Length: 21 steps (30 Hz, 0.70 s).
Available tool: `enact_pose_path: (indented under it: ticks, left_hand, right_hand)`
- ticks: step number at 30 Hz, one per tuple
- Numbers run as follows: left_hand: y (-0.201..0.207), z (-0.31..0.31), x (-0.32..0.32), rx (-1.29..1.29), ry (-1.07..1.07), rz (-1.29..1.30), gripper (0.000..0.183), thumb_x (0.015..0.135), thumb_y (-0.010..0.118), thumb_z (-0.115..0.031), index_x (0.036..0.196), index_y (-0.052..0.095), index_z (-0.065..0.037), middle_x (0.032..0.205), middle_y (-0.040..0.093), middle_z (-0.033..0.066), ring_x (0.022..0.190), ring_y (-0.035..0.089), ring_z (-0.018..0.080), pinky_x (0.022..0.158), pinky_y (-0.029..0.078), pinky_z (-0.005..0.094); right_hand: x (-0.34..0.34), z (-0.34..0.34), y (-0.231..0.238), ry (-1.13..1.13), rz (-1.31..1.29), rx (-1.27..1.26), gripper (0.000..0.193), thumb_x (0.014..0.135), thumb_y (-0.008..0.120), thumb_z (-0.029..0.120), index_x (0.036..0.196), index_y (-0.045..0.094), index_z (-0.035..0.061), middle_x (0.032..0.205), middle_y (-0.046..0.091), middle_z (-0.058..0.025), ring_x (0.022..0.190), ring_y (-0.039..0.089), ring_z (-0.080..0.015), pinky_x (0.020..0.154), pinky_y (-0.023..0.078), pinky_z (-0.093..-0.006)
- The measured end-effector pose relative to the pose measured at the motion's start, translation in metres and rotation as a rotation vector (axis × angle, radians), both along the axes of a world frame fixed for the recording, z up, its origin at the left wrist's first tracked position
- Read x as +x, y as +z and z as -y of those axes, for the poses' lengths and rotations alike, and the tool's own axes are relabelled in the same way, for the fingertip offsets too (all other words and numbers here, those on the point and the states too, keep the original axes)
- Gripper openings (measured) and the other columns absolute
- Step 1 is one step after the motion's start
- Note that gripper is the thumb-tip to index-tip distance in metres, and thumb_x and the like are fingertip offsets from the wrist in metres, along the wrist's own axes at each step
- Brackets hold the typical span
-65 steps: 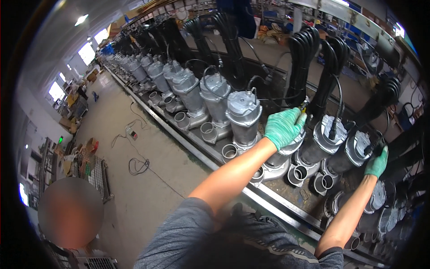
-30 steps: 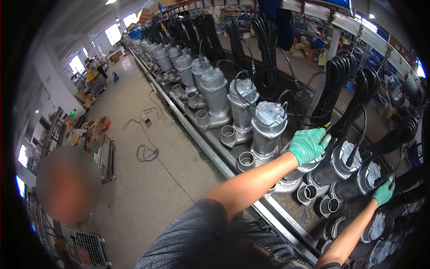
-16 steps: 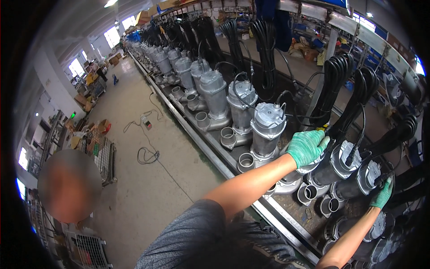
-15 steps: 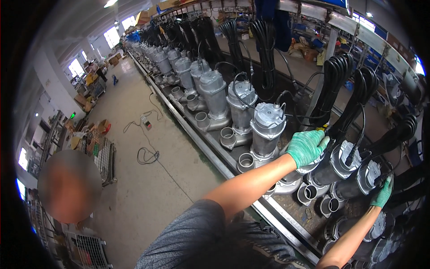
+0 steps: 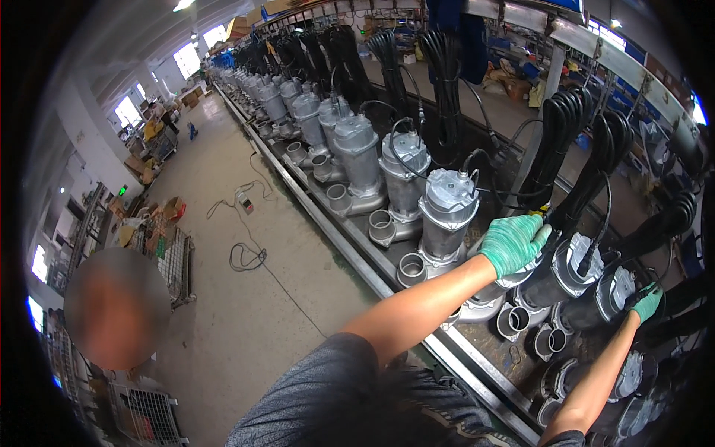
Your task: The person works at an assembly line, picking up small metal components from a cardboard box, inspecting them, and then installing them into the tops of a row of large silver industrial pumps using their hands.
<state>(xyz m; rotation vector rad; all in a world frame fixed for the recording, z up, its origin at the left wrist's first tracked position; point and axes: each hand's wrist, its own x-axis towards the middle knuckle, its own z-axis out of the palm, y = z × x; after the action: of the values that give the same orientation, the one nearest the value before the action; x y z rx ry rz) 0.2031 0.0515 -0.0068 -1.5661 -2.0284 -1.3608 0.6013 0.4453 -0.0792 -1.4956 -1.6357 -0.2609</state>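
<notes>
My left hand (image 5: 512,244), in a green glove, is curled over the top of a grey metal pump (image 5: 491,292). A small yellow piece (image 5: 542,211) shows by its fingertips; what the fingers close on is hidden. Farther right, my right hand (image 5: 646,304), gloved alike, is closed around the black cable end (image 5: 638,296) at the top of another pump (image 5: 605,292). Between my hands stands a pump (image 5: 560,277) with a black cable rising from its top.
A long row of similar pumps (image 5: 356,153) stands on a metal-edged bench (image 5: 365,270). Coiled black cables (image 5: 555,138) hang along a rail above it. On the floor to the left lies a thin cord (image 5: 249,257). A person (image 5: 115,309) is at the lower left.
My right hand has shifted slightly up and to the right, its forearm following. My left hand stays at the same pump. The whole view has moved a little.
</notes>
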Motion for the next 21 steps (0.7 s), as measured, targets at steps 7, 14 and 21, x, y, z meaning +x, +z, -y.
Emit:
enact_pose_path:
  ticks: [7,14,21]
  left_hand:
    - [0.012,-0.003,0.009,-0.098,-0.005,0.006,0.028,0.098,0.061,-0.034,0.085,0.062,-0.01,0.08,0.066,0.0158,0.074,0.066,0.0387,0.064,0.051,0.0488]
    - [0.013,0.004,0.011,-0.1,-0.048,0.077,0.031,0.098,0.059,-0.043,0.094,0.069,-0.013,0.087,0.069,0.016,0.08,0.066,0.0404,0.069,0.052,0.0489]
    - [0.004,-0.01,0.01,-0.084,-0.033,0.018,0.033,0.104,0.054,-0.034,0.087,0.063,-0.008,0.076,0.064,0.02,0.068,0.061,0.0419,0.062,0.045,0.0501]
  right_hand:
    - [-0.011,0.091,0.03,0.277,-0.745,-0.051,0.062,0.102,0.055,0.052,0.127,0.065,-0.0041,0.12,0.072,-0.0216,0.106,0.069,-0.0321,0.091,0.053,-0.0418]
    - [-0.071,0.157,0.062,-0.134,-0.008,0.228,0.029,0.097,0.06,0.032,0.085,0.068,0.0075,0.087,0.068,-0.0183,0.083,0.066,-0.0382,0.072,0.053,-0.051]
    - [-0.038,0.153,0.06,0.679,-1.203,-0.105,0.028,0.108,0.051,0.027,0.116,0.055,0.0001,0.098,0.074,-0.0097,0.086,0.068,-0.0167,0.083,0.054,-0.0332]
